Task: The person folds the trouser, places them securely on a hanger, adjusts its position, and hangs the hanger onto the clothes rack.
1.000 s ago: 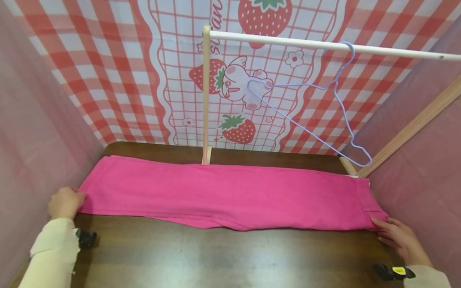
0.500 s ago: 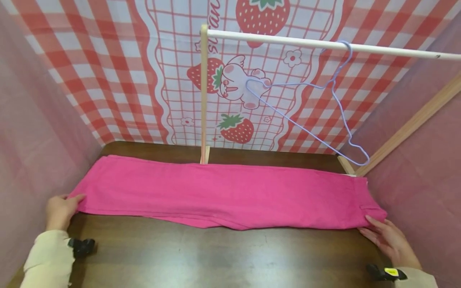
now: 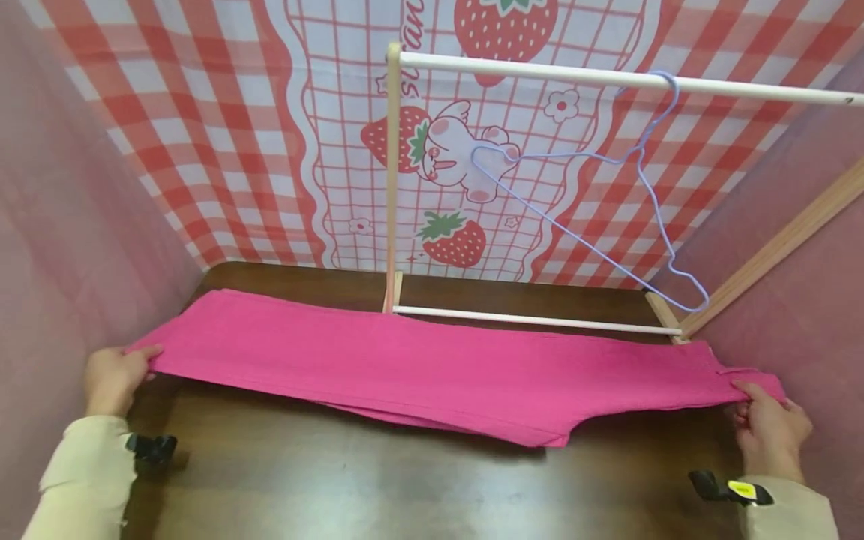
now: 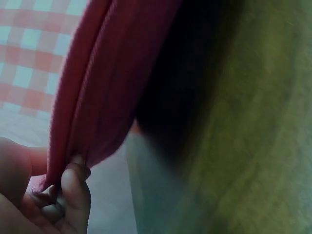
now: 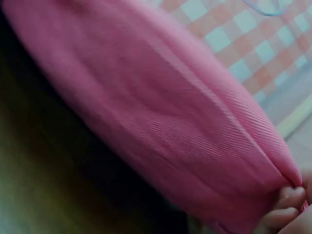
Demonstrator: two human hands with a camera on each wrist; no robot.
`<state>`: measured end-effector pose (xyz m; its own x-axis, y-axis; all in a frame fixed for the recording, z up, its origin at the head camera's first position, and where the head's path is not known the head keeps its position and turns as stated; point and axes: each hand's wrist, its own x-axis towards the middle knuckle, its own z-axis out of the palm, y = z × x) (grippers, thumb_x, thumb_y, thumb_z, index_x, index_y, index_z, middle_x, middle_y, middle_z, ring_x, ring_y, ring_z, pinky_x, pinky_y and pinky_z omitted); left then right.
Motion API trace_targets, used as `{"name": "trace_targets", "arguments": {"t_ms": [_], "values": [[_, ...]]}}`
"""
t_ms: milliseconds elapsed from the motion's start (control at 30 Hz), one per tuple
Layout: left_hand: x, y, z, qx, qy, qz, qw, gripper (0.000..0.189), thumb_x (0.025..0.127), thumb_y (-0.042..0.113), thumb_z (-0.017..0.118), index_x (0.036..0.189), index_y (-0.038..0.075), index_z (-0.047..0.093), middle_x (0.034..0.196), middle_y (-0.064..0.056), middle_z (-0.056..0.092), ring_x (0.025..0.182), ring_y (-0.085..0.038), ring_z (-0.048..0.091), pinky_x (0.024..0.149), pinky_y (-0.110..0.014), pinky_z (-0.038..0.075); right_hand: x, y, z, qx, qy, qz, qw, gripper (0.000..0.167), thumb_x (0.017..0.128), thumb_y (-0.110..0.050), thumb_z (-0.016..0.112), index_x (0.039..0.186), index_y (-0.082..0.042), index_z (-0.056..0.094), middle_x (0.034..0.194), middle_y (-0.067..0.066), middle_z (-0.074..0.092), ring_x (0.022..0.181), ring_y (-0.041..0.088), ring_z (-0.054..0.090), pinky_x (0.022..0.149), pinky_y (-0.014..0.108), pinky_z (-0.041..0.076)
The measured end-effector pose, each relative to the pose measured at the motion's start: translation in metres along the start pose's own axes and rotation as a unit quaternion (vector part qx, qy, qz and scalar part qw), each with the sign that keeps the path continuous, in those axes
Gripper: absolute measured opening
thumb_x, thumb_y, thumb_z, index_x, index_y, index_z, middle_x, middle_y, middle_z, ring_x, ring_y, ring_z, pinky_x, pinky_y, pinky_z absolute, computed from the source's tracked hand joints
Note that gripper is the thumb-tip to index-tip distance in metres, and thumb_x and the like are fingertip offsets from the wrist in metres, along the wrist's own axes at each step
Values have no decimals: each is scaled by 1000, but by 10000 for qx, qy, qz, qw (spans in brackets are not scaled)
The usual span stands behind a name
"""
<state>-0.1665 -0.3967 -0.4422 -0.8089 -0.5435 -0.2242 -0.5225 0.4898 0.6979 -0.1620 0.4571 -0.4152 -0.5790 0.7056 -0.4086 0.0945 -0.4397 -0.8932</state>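
Bright pink trousers, folded lengthwise, stretch across the brown table between both hands. At the leg hems on the left, my left hand pinches the cloth between thumb and fingers; the left wrist view shows the pinched hem edge. My right hand grips the waistband end at the right, thumb on top. In the right wrist view the cloth runs taut up from the fingertips. Both ends are raised off the table, and the crotch corner hangs toward the front.
Behind the trousers stands a rack with a white top rail, wooden posts and a low white bar. A lilac wire hanger hangs from the rail. Pink cloth walls flank the brown table.
Both hands have taken hold of the trouser ends and lifted them. The right hand has moved right and up, pulling the waistband; the low white bar is now uncovered.
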Motion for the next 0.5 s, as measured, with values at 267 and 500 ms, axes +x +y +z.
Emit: {"name": "trace_targets", "arguments": {"t_ms": [267,500], "values": [[0,-11,4,-339,-266,39,9991,51,96,27,54,117,-19,52,53,11,53,46,-4,54,47,-24,47,17,18,-9,-2389,-1517,418,9582,38,92,-50,54,101,-16,41,55,-5,64,51,7,64,51,24,55],[0,-21,6,-1043,-440,571,9919,59,100,36,45,136,-10,48,68,28,50,55,4,55,53,-17,52,19,23,-24,-1214,-1650,757,9759,20,97,-42,51,95,-21,50,61,-2,70,57,14,70,55,34,59]]}}
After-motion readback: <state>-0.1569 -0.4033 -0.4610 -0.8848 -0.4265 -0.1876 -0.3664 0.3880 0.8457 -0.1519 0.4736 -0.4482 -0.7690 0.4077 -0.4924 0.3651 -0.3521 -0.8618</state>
